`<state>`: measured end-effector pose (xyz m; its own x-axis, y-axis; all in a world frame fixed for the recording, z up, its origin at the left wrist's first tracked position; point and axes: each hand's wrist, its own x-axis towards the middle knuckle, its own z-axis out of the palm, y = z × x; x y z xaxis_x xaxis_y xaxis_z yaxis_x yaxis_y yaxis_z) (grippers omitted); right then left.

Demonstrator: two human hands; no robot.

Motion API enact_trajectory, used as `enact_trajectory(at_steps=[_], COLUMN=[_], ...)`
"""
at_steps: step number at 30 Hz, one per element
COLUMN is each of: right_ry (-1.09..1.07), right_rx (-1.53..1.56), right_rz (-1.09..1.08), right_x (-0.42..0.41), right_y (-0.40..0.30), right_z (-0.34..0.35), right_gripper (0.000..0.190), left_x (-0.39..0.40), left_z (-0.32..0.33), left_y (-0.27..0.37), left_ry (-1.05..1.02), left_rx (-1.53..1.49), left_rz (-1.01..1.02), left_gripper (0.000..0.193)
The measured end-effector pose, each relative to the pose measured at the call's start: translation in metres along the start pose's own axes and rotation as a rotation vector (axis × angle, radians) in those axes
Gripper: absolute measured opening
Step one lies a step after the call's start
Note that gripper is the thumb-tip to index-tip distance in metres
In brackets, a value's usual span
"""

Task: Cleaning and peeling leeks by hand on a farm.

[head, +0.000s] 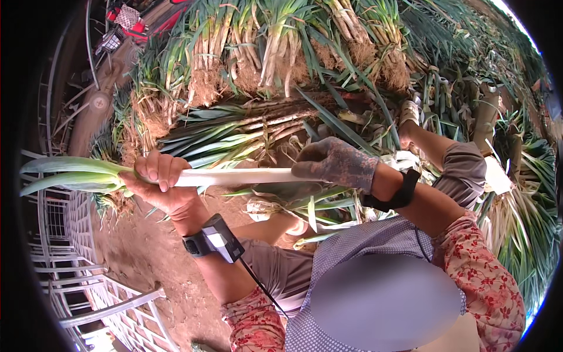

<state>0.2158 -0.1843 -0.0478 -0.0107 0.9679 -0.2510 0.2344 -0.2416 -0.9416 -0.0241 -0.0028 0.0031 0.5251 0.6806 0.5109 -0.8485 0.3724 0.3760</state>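
Note:
Before me a long green onion (237, 176) lies level across the view, its white shaft bare and its green leaves pointing left. My bare left hand (165, 182) is closed around it where the leaves start. In a worn, soiled work glove, my right hand (338, 163) pinches the shaft near its right end, which the glove partly hides. Behind the held stalk, a pile of unpeeled green onions (259, 127) with soil on their stems lies on the ground. More leaves and stalks (325, 202) lie between my feet.
Tied bunches of green onions with brown roots (277, 53) stand in a row at the far side. A heap of green onions (514, 220) is at right. Metal racks (118, 303) stand at left on the dirt floor (145, 251). My shoe (409, 113) rests among leaves.

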Motion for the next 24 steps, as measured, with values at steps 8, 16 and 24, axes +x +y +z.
enact_trajectory(at_steps=[8, 16, 24], right_ry=[0.060, 0.462, 0.143], right_rx=[0.910, -0.797, -0.515], right_rz=[0.033, -0.007, -0.395], right_x=[-0.022, -0.042, 0.004], right_y=[0.046, 0.070, -0.038], right_z=[-0.063, -0.102, 0.028], right_gripper=[0.023, 0.044, 0.064], left_x=[-0.007, -0.009, 0.002], left_z=[0.002, 0.000, 0.005], left_y=[0.019, 0.024, -0.009], left_ry=[-0.070, -0.080, 0.067], left_rx=[-0.107, -0.061, 0.059], left_rz=[0.029, 0.070, -0.029], left_gripper=[0.037, 0.038, 0.040])
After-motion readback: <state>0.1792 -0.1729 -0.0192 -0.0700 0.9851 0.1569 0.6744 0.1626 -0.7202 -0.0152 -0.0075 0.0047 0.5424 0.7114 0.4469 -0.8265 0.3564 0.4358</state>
